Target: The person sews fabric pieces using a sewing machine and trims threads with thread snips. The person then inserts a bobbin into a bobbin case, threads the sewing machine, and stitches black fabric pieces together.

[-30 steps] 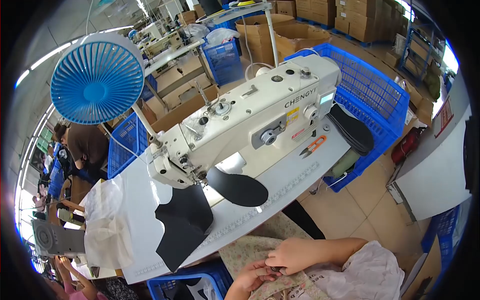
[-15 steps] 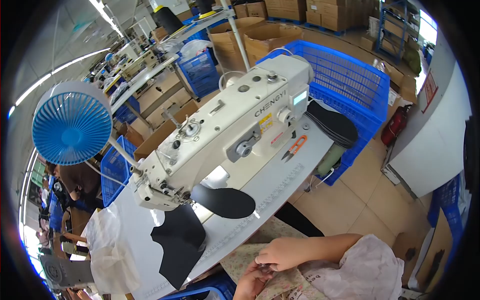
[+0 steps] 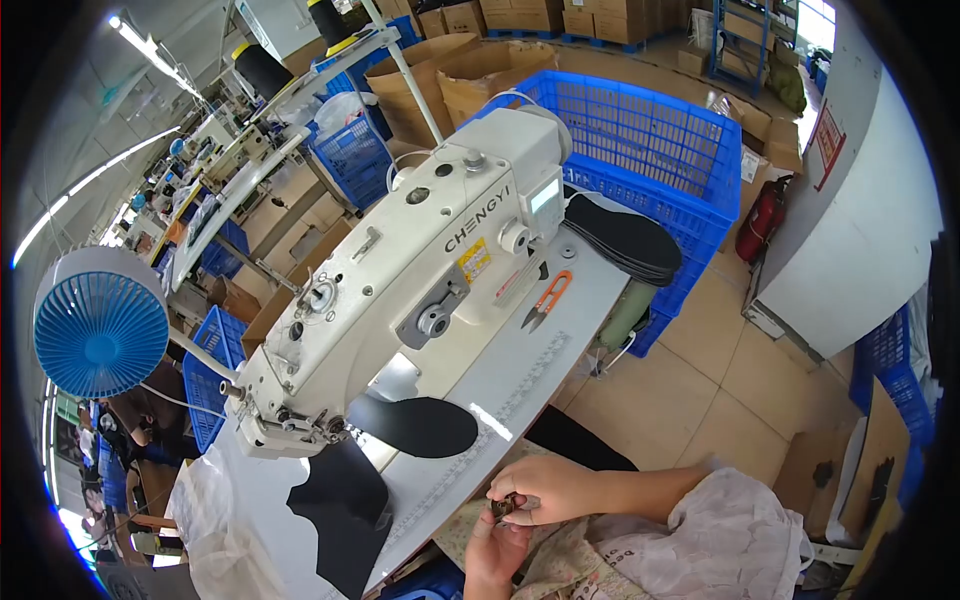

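Close to my lap, in front of the table edge, both hands meet around a small dark metal piece (image 3: 504,508) that looks like a bobbin case. My right hand (image 3: 548,490) pinches it from the right with bent fingers. From below, my left hand (image 3: 494,552) has its thumb and fingertips closed on it. Beyond them stands a white sewing machine (image 3: 410,270). A black insole-shaped piece (image 3: 420,427) lies beside its needle area, partly over a notched black cut piece (image 3: 338,515). Orange-handled thread snips (image 3: 548,298) rest on the tabletop.
Stacked black insole-shaped pieces (image 3: 625,240) sit at the table's right end, beside a large blue crate (image 3: 650,130). A blue fan (image 3: 100,340) stands left of the machine head. Clear plastic (image 3: 215,520) lies at the left. A fire extinguisher (image 3: 762,218) stands near the white cabinet.
The view has shifted, so the machine and table appear farther left. My hands have risen slightly and turned, and the small metal piece between them now shows more clearly.
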### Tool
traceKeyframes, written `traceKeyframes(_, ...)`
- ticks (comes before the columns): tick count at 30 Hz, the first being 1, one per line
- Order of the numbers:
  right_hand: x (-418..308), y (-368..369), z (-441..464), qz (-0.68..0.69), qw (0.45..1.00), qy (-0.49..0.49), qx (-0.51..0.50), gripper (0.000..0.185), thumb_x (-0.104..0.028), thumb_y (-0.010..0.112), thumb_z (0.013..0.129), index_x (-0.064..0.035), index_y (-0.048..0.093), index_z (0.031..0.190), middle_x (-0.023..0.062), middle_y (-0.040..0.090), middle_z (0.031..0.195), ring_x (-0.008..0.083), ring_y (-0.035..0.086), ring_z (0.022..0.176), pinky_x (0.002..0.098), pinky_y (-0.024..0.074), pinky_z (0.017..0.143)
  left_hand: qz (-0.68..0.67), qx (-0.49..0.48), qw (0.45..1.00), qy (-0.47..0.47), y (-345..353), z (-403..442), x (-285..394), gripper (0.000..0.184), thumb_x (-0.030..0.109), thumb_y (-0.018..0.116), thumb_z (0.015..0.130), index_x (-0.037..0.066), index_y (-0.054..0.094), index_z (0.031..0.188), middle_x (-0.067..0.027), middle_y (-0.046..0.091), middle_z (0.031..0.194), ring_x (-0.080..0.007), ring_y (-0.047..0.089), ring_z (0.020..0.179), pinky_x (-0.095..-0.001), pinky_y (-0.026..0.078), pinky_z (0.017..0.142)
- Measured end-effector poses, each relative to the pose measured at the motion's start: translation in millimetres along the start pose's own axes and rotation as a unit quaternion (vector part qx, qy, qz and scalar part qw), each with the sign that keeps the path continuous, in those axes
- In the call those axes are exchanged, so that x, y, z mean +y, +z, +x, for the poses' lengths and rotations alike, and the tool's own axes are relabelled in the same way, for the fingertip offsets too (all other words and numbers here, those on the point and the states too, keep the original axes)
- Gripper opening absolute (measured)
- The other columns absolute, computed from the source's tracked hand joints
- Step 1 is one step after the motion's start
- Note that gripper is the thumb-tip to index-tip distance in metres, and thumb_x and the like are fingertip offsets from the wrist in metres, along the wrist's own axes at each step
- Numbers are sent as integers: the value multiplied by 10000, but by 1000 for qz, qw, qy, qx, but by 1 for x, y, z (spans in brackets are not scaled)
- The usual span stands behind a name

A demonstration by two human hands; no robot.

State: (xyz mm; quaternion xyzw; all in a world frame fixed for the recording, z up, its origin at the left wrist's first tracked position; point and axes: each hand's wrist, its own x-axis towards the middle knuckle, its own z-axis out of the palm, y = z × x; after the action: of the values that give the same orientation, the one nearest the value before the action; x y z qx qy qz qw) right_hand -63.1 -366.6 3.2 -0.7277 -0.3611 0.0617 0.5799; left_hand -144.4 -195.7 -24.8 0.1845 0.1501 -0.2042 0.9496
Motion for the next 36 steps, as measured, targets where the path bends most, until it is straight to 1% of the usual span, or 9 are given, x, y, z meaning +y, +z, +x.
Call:
traceKeyframes(8, 19, -22, -1, -19, 999, -50, 7, 330, -233, 774, 790, -67, 633, 1039, 90, 676, 1093, 277, 662, 926, 354, 533, 794, -17, -1, 1000, 4, 4, 14, -8, 398, 310, 692, 882, 81, 584, 1189, -58, 610, 1080, -146, 540, 902, -291, 438, 794)
traceKeyframes(10, 29, -59, 11, -12, 993, 17, 115, 295, -243, 756, 816, -55, 636, 1009, 94, 688, 1004, 273, 662, 885, 347, 525, 758, -33, -18, 999, -11, 0, 16, -3, 404, 331, 706, 868, 85, 597, 1170, -51, 604, 1043, -143, 524, 866, -291, 428, 769)
traceKeyframes(12, 58, -109, 36, -134, 914, 149, 353, 225, -237, 718, 850, -45, 614, 793, 100, 550, 676, 252, 577, 627, 347, 437, 559, 14, -4, 1000, 14, -2, 15, -1, 430, 363, 729, 843, 83, 612, 1148, -44, 586, 990, -147, 491, 815, -289, 409, 734)
traceKeyframes(13, 84, -143, 45, -305, 860, 85, 401, 230, -210, 705, 851, -35, 588, 757, 122, 521, 686, 257, 542, 583, 361, 413, 531, 14, -5, 1000, 14, -4, 14, 0, 430, 363, 729, 843, 83, 612, 1148, -44, 586, 990, -147, 491, 815, -289, 409, 734)
traceKeyframes(14, 94, -169, 54, -361, 828, 111, 414, 165, -202, 666, 849, -46, 632, 809, 153, 573, 784, 319, 620, 717, 443, 486, 630, 12, -1, 1000, 13, -8, 13, 0, 445, 372, 733, 837, 80, 610, 1150, -47, 586, 990, -148, 494, 820, -291, 410, 737)
traceKeyframes(19, 131, -220, 86, -515, 760, 207, 339, 168, -194, 682, 819, -29, 660, 803, 151, 596, 804, 343, 649, 741, 452, 529, 655, 16, 27, 999, 24, -9, 9, -5, 455, 374, 737, 835, 73, 606, 1150, -57, 588, 987, -155, 494, 822, -290, 410, 737)
traceKeyframes(26, 153, -228, 95, -513, 757, 311, 259, 183, -172, 716, 771, -19, 638, 835, 159, 603, 833, 352, 661, 770, 437, 550, 689, -1, 32, 999, 23, -11, 5, -4, 440, 346, 744, 834, 62, 611, 1142, -65, 598, 961, -170, 506, 830, -296, 431, 751)
traceKeyframes(31, 150, -219, 85, -492, 781, 114, 367, 192, -100, 727, 728, -70, 610, 878, 121, 616, 865, 341, 647, 789, 438, 532, 705, -2, 48, 999, 18, -13, 4, -4, 420, 330, 754, 826, 62, 625, 1122, -68, 609, 956, -174, 512, 827, -299, 435, 751)
traceKeyframes(36, 147, -217, 71, -397, 833, 122, 365, 230, -73, 730, 733, -69, 561, 889, 93, 623, 884, 284, 632, 736, 381, 502, 651, 13, 29, 999, 14, -18, 4, -5, 415, 345, 729, 853, 96, 597, 1158, -63, 603, 996, -167, 500, 824, -307, 420, 751)
